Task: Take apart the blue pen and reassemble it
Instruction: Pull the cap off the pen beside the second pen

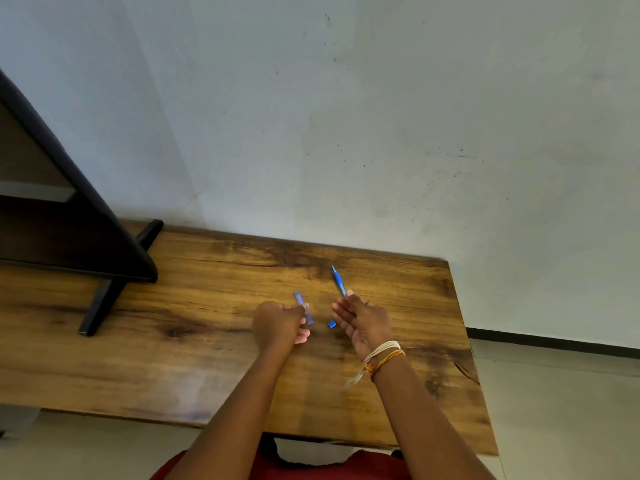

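The blue pen is in two parts above the wooden table (207, 358). My left hand (278, 325) pinches a pale blue, blurred barrel piece (303, 307) between thumb and fingers. My right hand (362, 325) holds the other blue pen part (338, 281), whose pointed tip aims away from me toward the wall. A short blue end (331, 324) shows below my right palm; I cannot tell whether it belongs to the held part or lies on the table. The two hands are a small gap apart.
A dark wooden shelf unit (69, 216) with a black foot (100, 299) stands on the table's left side. A pale wall (381, 133) runs behind the table. The table's right edge (474, 358) drops to a light floor. Threads wrap my right wrist (382, 355).
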